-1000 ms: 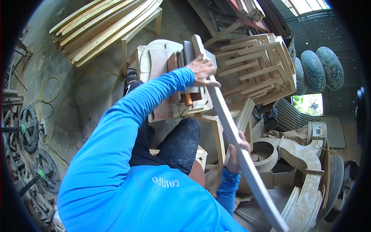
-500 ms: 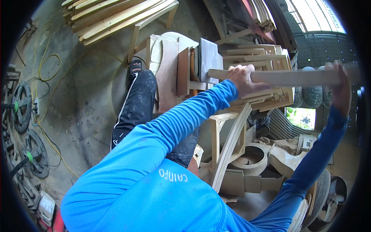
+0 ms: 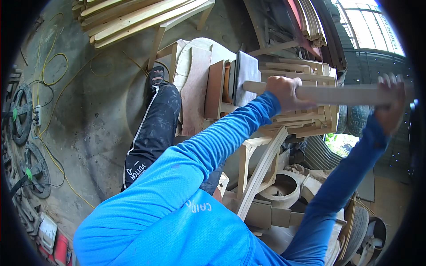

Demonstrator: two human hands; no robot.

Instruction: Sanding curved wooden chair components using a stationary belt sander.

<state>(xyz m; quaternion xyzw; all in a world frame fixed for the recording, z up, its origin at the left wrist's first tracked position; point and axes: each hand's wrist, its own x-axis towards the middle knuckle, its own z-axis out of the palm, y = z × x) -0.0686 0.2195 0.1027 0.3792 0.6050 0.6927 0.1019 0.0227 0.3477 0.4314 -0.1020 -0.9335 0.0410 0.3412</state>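
Observation:
A long pale wooden piece extends sideways in front of me, held in both hands. My left hand is wrapped round it near its left end. That end overlaps a flat, dark grey belt-like face of a machine with wooden boards; I cannot tell exactly where they touch. Farther right, my right hand grips the wooden piece from above, its fingers slightly blurred. The piece's right end fades into the dark rim of the picture.
Behind the piece stands a stack of wooden frames. Long wooden strips lie on a stand at the far left. Curved slats lean by a round housing. Yellow cable crosses the floor near dark wheels.
The wooden piece has shifted slightly right and down in view with both hands still on it. My right forearm has swung a little inward; the surroundings have shifted slightly too.

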